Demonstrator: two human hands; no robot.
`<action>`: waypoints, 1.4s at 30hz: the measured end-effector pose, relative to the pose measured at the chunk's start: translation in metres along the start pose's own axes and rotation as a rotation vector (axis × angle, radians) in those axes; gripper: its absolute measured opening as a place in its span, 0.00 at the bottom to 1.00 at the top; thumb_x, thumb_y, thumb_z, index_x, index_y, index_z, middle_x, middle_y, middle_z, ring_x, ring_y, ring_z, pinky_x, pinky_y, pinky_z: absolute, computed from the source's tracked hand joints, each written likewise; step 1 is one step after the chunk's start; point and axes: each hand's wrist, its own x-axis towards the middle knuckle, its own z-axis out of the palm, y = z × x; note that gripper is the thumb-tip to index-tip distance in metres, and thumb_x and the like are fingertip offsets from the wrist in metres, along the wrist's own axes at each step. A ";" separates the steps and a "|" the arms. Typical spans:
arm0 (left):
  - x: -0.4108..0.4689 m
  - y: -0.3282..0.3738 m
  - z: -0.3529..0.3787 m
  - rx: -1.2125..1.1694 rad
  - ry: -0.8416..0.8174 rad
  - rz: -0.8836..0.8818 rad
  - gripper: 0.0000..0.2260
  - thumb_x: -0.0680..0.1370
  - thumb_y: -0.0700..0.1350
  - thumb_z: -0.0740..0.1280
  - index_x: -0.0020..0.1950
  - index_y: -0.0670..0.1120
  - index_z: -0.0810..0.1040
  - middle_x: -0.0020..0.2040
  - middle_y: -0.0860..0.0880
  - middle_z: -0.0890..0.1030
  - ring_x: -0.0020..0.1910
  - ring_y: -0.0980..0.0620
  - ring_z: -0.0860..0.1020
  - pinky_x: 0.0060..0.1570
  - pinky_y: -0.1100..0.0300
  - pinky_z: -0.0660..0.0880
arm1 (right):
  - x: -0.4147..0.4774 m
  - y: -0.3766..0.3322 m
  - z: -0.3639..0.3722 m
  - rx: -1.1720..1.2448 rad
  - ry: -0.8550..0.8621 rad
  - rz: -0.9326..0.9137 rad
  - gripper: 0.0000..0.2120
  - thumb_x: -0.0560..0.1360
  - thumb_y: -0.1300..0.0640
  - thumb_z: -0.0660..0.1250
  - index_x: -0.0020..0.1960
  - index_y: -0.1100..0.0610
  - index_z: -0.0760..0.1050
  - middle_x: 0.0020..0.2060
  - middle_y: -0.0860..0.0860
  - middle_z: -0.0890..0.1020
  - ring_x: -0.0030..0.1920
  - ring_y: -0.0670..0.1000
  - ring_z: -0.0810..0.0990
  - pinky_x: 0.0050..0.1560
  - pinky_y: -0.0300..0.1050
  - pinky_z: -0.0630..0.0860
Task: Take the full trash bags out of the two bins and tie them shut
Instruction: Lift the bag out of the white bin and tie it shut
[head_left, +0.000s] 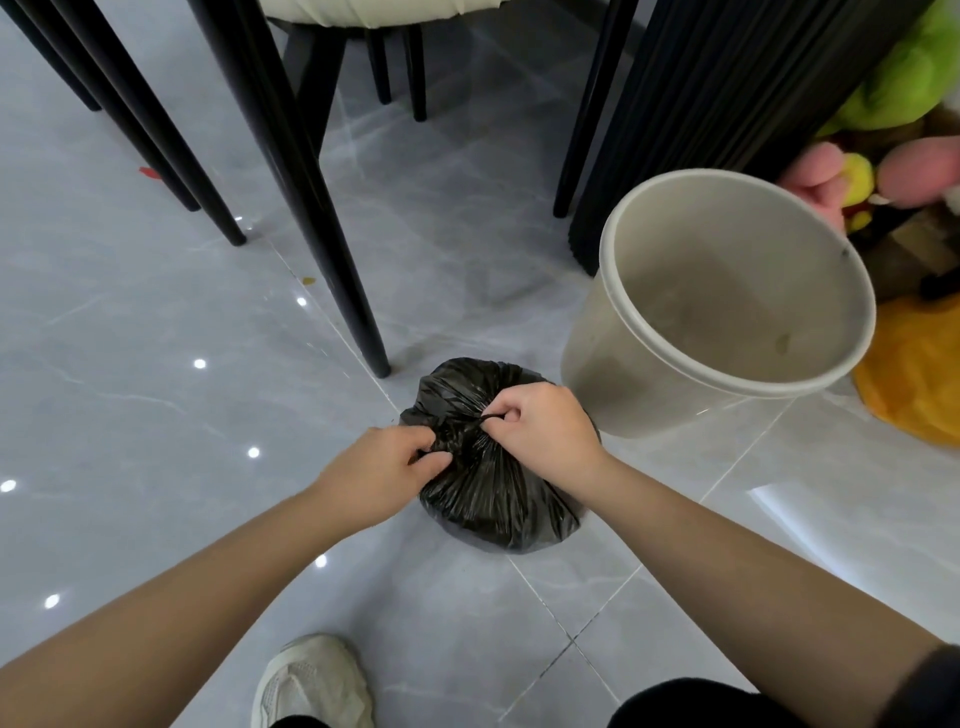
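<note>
A full black trash bag (493, 499) sits on the grey tiled floor in the middle of the head view. Its top is gathered into a bunch. My left hand (384, 473) pinches the gathered plastic on the left side. My right hand (540, 426) pinches a strand of the bag's top on the right, fingers curled round it. Just to the right of the bag stands a beige round bin (623, 332) with no bag in it. Only this one bin is in view.
Black chair legs (322, 208) stand behind and left of the bag. A black ribbed table base (701, 93) rises behind the bin. Plush toys (904, 78) and an orange bag (914, 384) lie at the right. My shoe (311, 680) is near the bottom edge.
</note>
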 end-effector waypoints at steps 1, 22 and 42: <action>0.000 -0.001 0.002 -0.175 -0.042 -0.059 0.18 0.77 0.50 0.65 0.31 0.47 0.64 0.26 0.53 0.65 0.27 0.54 0.64 0.31 0.58 0.64 | 0.000 0.000 0.000 0.016 -0.008 0.014 0.04 0.71 0.52 0.68 0.40 0.47 0.82 0.25 0.41 0.76 0.33 0.42 0.76 0.42 0.42 0.77; -0.011 0.011 0.038 0.435 -0.077 0.259 0.12 0.81 0.55 0.52 0.42 0.51 0.65 0.44 0.47 0.80 0.43 0.44 0.78 0.39 0.55 0.71 | -0.002 -0.018 -0.018 0.847 -0.281 0.663 0.05 0.79 0.64 0.59 0.46 0.58 0.72 0.31 0.53 0.81 0.21 0.44 0.76 0.23 0.35 0.75; 0.048 0.032 -0.003 -0.434 -0.054 -0.083 0.05 0.78 0.42 0.64 0.51 0.44 0.78 0.38 0.49 0.80 0.34 0.54 0.78 0.33 0.65 0.74 | -0.029 -0.001 -0.019 -0.665 -0.125 -0.511 0.09 0.65 0.69 0.70 0.42 0.58 0.77 0.38 0.54 0.74 0.43 0.58 0.77 0.33 0.47 0.70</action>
